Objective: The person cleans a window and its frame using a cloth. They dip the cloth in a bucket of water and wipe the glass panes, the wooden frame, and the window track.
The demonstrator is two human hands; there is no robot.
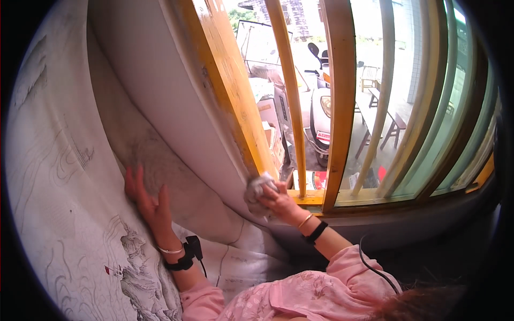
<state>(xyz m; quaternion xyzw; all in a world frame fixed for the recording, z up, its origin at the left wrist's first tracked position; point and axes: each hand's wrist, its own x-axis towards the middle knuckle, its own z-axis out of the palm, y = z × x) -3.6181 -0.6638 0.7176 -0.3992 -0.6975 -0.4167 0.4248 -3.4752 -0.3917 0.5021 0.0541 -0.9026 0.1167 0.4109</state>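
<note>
Bunched in my right hand (279,202) is a greyish-white cloth (258,196). It presses against the lower corner where the yellow wooden window frame (235,91) meets the pale wall. My fingers close over the cloth's right side, hiding part of it. To the left, my left hand (147,198) lies with fingers stretched and spread against the edge of a pale sheet printed with ink-style landscape drawings (59,176). Nothing is held in that hand. Both wrists wear a bangle and a black strap.
Upright yellow bars (289,91) cross the window opening, with greenish glass panes (455,128) at the right. Beyond stand a white scooter (321,109), cardboard boxes (276,144) and a wooden bench (393,125). A smudged grey wall strip (176,176) runs between my hands.
</note>
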